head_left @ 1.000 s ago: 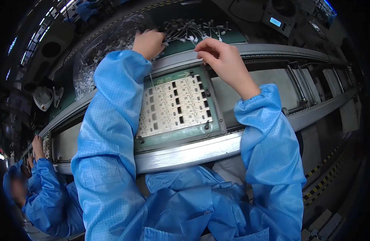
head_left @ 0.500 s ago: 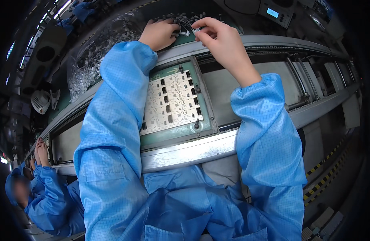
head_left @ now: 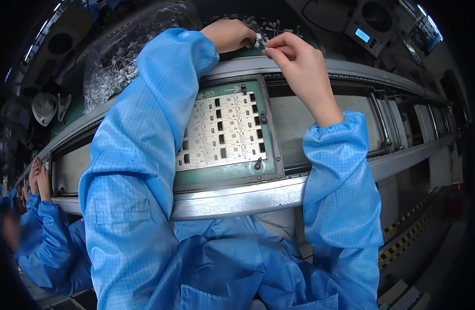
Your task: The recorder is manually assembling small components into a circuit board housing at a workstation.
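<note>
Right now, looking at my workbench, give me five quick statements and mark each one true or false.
1. The left hand is by the loose white cables. True.
2. The white circuit boards lie on a green fixture. True.
3. The right hand presses down on the boards. False: it is beyond their far edge, near the cables.
4. The clear bag lies right of both hands. False: it lies to their left.
5. Another person in blue is at the picture's left. True.
</note>
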Demonstrator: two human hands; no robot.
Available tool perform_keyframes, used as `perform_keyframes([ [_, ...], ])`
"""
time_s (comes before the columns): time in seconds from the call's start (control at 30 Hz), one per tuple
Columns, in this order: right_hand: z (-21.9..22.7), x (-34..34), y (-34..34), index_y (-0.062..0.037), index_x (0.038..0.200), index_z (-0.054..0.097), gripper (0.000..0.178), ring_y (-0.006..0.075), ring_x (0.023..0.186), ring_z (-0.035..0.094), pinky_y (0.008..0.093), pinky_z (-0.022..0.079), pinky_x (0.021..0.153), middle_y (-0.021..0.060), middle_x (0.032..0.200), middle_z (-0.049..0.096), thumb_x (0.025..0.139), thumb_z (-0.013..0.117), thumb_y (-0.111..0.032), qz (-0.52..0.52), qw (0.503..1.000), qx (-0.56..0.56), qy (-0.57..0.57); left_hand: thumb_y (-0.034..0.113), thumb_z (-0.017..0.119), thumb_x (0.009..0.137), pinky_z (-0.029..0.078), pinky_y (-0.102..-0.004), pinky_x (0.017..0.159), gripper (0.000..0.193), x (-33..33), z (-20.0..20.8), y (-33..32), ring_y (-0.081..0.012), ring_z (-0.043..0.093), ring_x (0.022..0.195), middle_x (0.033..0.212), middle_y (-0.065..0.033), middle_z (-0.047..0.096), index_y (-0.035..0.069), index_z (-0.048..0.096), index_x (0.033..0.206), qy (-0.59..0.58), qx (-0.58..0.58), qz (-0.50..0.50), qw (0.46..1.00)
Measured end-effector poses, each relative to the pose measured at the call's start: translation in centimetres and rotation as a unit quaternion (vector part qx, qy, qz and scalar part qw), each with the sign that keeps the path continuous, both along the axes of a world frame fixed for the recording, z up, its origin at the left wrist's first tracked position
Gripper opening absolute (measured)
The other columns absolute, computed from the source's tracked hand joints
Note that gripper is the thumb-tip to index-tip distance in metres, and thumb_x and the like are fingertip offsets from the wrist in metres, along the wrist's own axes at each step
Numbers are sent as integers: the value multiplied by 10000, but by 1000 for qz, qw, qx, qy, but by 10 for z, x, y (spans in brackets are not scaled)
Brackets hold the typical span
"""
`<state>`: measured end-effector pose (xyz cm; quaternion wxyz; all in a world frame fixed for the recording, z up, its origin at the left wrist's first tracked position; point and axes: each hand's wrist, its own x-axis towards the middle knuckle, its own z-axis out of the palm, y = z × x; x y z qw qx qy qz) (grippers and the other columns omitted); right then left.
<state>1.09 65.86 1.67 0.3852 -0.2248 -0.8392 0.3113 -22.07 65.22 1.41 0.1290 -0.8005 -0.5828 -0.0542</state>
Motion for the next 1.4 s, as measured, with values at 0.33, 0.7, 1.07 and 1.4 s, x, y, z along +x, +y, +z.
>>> perform_keyframes([
  [0.33,1,-11,-25,15,999,649,130,141,885,713,249,530,784,107,929,757,948,631,-103,80,997,-1,11,111,652,918,553,-284,720,193,-51,37,-28,-159,690,851,925,-106,727,-35,672,1042,-657,100,-80,743],
  [0.7,-31,-21,-50,-96,846,698,50,189,866,567,339,333,850,6,832,600,840,700,-146,151,962,173,-151,78,699,886,533,-298,793,121,3,20,-254,-195,702,869,913,-83,732,4,681,980,-379,206,142,891],
  [1.07,-24,-19,-62,-58,842,662,44,200,862,560,338,330,856,17,849,567,820,699,-62,138,942,252,-171,105,689,823,341,-436,936,58,13,-26,-283,-203,573,974,855,11,665,129,665,870,-223,150,189,944],
  [1.4,-8,-3,-67,-65,1000,728,165,202,948,541,346,339,903,34,916,584,871,635,-105,161,919,239,-268,132,697,813,341,-434,908,36,23,-15,-283,-232,568,941,836,6,644,117,665,819,-230,140,251,930],
])
